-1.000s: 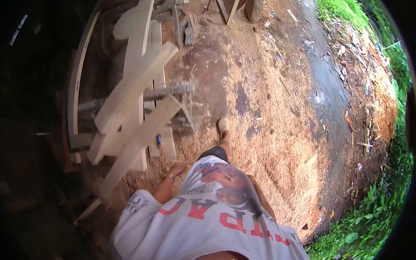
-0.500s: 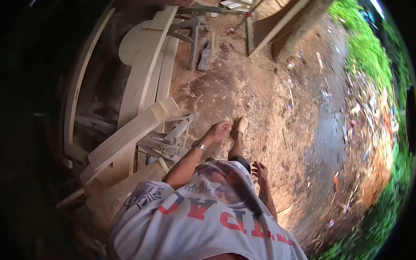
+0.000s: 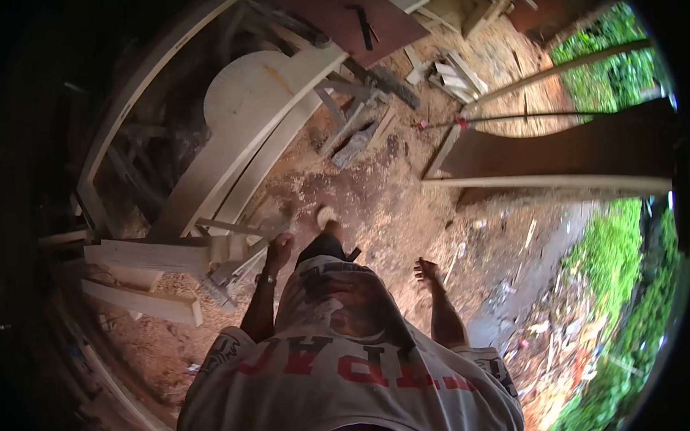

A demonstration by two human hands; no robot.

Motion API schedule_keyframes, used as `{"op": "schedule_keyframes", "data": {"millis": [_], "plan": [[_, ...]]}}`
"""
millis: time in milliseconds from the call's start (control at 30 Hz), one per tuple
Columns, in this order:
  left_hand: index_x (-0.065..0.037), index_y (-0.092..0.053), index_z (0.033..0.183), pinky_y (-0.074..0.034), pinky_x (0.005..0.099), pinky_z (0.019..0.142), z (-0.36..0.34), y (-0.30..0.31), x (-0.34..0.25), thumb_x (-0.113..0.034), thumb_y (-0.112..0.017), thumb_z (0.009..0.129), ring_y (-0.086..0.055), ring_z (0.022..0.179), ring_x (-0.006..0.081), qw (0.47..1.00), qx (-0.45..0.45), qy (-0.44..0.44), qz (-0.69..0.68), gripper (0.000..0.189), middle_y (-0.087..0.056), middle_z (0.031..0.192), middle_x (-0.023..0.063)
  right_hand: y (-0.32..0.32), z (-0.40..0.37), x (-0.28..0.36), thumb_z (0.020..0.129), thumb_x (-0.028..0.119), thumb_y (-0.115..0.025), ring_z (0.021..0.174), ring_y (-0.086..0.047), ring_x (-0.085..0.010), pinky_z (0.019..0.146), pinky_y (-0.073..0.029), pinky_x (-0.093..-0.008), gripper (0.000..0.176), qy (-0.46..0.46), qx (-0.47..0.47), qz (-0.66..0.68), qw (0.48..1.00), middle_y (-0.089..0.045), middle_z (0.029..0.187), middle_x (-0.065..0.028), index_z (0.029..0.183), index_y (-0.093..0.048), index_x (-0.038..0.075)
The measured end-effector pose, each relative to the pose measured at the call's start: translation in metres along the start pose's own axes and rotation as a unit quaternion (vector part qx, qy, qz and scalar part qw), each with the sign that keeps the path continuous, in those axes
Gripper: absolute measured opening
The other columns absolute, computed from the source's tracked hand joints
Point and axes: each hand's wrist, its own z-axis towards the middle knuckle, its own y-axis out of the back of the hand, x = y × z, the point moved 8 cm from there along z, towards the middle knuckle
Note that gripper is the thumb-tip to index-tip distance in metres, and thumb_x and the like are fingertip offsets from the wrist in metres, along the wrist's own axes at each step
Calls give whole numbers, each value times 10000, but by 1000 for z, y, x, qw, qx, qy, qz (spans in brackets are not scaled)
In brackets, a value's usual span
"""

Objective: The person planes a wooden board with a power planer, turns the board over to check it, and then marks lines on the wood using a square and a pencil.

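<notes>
I look down at my white printed shirt and the sawdust-covered ground. My left hand (image 3: 278,249), with a wristband, hangs curled in a loose fist beside a stack of pale wooden planks (image 3: 153,256) on a low frame; nothing shows in it. My right hand (image 3: 426,271) hangs free on the other side, fingers spread, holding nothing. One foot (image 3: 327,216) is stepped forward on the sawdust.
Long curved boards (image 3: 243,139) and a round-ended panel (image 3: 243,86) lean at the left. A brown sheet with a pale wooden edge (image 3: 556,162) stands at the right. Scrap timber (image 3: 361,135) lies ahead. Grass (image 3: 616,259) and litter border the right.
The view has swung left and forward over the ground. My left hand dropped from out in front to beside the plank stack. My right hand swung outward with fingers spread.
</notes>
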Motion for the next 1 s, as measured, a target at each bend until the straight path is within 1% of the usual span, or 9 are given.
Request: {"op": "schedule_keyframes", "data": {"millis": [300,400,500,633,667,700,833,867,1000], "plan": [[-56,-698,1166,-584,401,840,131,-82,3,-325,-649,977,-732,1005,280,990,54,99,-79,332,-734,1109,145,11,220,362,943,416,-690,620,-629,-219,539,-499,-423,328,308,-140,-182,923,-653,695,-57,917,-684,89],[-79,-671,1267,-579,390,762,146,-32,-29,-312,-620,1030,-721,986,227,969,-97,124,-189,336,-719,1126,66,-75,219,516,909,410,-629,770,-686,-307,750,-534,-499,355,635,-128,-330,687,-708,752,-128,841,-713,72],[-79,-606,1369,-547,355,778,134,7,-65,-342,-583,1054,-701,1014,212,925,-216,183,-254,411,-705,1179,81,-153,305,653,951,313,-572,810,-697,-276,756,-559,-468,318,545,-232,-585,553,-725,866,-117,879,-720,41],[-78,-595,1377,-529,381,838,47,-29,-76,-371,-572,1057,-690,1047,223,806,-415,259,-332,435,-693,1183,86,-259,413,772,991,260,-584,748,-668,-250,670,-552,-460,261,472,-562,-659,-166,-690,928,-139,1013,-701,28],[-66,-594,1373,-529,397,853,2,-62,-59,-363,-578,1055,-687,1052,226,764,-468,284,-341,436,-691,1182,86,-278,394,804,1015,297,-607,665,-642,-280,592,-523,-507,248,520,-500,-688,-82,-670,936,-179,1032,-676,59],[-48,-603,1353,-525,402,871,-37,-100,-50,-365,-585,1052,-680,1040,219,765,-495,260,-319,438,-689,1172,82,-291,390,812,1011,314,-624,664,-651,-282,585,-536,-481,265,505,-589,-591,-220,-675,924,-170,1034,-681,56],[-91,-699,1126,-541,354,860,-143,-329,-67,-364,-631,1022,-671,946,192,673,-508,358,-401,300,-698,1008,57,-322,386,902,986,336,-639,671,-665,-271,611,-544,-437,290,641,-359,-547,402,-685,891,-140,1005,-687,51],[-117,-709,1054,-559,348,777,-154,-396,-106,-340,-651,1005,-697,876,204,535,-455,517,-490,236,-704,982,61,-331,390,908,980,342,-643,673,-669,-268,617,-546,-426,296,646,-345,-528,430,-687,883,-133,998,-688,50],[-114,-677,1125,-556,347,772,-118,-490,-195,-344,-651,1002,-703,898,212,570,-375,555,-477,262,-705,1022,63,-356,398,911,955,364,-658,680,-683,-257,643,-553,-382,321,673,-310,-480,470,-697,850,-104,969,-693,45]]}}
